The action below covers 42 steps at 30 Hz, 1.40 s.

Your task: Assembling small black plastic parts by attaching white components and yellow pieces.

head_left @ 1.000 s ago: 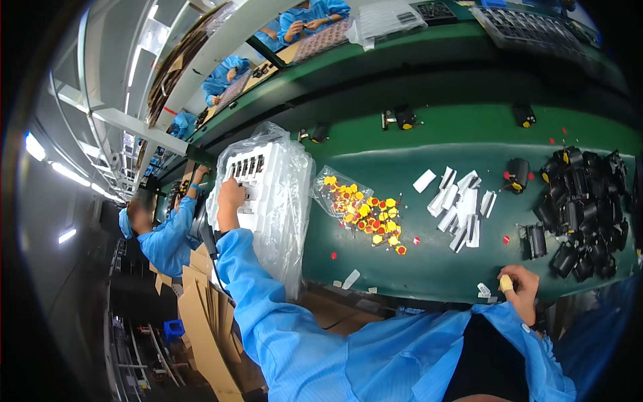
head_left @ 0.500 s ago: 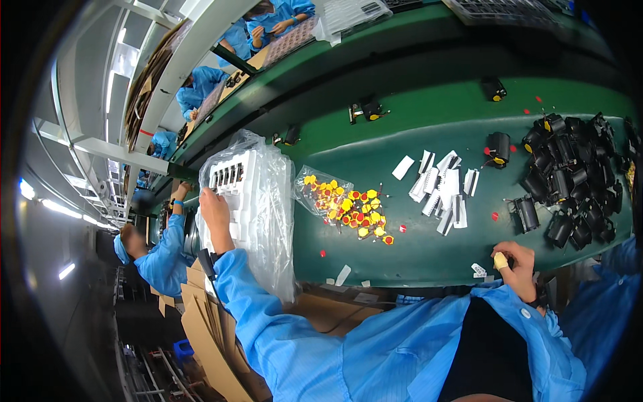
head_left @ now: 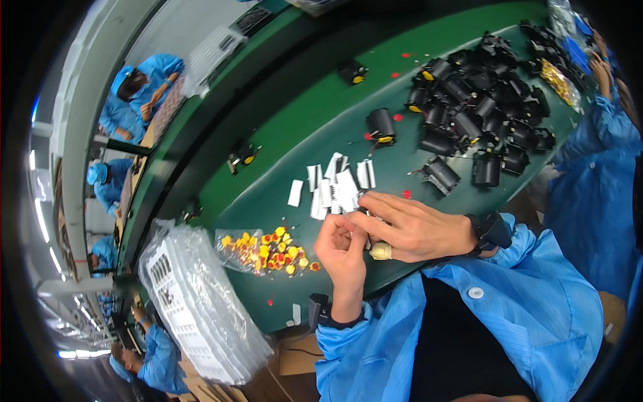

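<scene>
Your left hand (head_left: 343, 251) has come away from the white plastic tray (head_left: 194, 328) and now meets your right hand (head_left: 418, 231), which was resting on its own by the near edge of the green surface (head_left: 258, 298). Your hands are together in front of you, the left thumb and fingers drawn in to a pinch and the right fingers stretched across to them. Whether they are clamped on a part, you can't tell from here: the fingers hide whatever may be between them.

As a judgement, that moves your work from reaching at the tray to close two-handed handling at the fingertips. Your view has swung too, so the tray now sits at your lower left, in its clear plastic bag (head_left: 236, 295), with a row of small dark parts (head_left: 162, 268) near its far end.

Just beyond your fingertips lie the loose white toothed strips (head_left: 325, 194). Left of them is the pile of yellow-and-red discs (head_left: 278, 251), part of it on a small clear bag. Off to your right stands the heap of black cylindrical housings (head_left: 469, 100), with one black housing (head_left: 380, 124) set apart, red dots beside it. A cream finger cot (head_left: 381, 250) shows on your right hand.
</scene>
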Each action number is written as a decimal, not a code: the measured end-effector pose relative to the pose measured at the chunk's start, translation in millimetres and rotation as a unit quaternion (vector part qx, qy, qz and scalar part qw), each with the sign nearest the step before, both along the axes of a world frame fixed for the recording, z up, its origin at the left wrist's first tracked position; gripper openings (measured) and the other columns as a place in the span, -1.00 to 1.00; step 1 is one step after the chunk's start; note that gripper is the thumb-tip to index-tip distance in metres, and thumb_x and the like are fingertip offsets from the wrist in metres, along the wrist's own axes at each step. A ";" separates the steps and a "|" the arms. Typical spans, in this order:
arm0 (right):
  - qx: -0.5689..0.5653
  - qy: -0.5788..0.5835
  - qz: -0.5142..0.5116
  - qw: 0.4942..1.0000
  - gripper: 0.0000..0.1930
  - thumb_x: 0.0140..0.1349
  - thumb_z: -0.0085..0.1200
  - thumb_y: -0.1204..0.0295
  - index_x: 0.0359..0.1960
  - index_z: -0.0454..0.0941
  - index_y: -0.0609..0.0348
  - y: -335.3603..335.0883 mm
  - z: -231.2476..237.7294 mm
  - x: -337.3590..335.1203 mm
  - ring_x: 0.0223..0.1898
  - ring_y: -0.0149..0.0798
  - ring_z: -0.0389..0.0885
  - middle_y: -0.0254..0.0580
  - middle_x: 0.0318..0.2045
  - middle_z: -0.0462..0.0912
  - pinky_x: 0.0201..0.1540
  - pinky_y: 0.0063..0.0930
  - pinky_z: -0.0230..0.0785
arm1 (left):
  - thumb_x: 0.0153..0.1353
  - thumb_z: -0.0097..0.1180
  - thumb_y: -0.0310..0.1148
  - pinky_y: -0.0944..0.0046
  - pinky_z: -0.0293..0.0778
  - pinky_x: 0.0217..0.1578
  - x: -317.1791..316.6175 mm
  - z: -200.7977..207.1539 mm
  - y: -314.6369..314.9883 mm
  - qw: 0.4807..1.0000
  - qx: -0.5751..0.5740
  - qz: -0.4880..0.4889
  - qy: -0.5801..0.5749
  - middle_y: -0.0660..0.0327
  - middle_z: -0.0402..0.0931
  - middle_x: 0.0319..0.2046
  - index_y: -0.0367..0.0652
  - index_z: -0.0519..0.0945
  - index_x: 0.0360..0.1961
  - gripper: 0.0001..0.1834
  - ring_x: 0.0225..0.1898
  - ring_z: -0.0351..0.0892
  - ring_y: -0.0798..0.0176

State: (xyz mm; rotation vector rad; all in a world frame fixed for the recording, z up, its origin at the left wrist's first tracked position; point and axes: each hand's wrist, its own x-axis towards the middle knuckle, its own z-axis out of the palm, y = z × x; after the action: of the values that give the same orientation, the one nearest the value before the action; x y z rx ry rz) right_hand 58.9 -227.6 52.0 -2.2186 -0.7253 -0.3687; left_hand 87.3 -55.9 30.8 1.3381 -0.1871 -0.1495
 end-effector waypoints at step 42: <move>-0.227 -0.081 0.007 0.970 -0.35 0.08 0.26 0.25 0.22 0.40 0.23 -13.6 1.1 259.3 0.38 0.22 0.19 0.13 0.15 0.49 0.30 0.07 0.18 | 0.12 0.13 -0.50 -0.12 0.48 -0.52 14.9 -34.6 26.3 0.789 0.548 0.001 -0.279 -0.04 0.56 -0.42 -0.22 0.46 -0.35 -0.90 -0.51 0.58 -0.18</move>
State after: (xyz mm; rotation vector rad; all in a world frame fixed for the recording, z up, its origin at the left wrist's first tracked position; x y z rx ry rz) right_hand 318.3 -241.2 53.1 -2.6318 -0.9920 -0.4111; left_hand 102.2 -29.6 -3.8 2.5415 -0.6724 0.1938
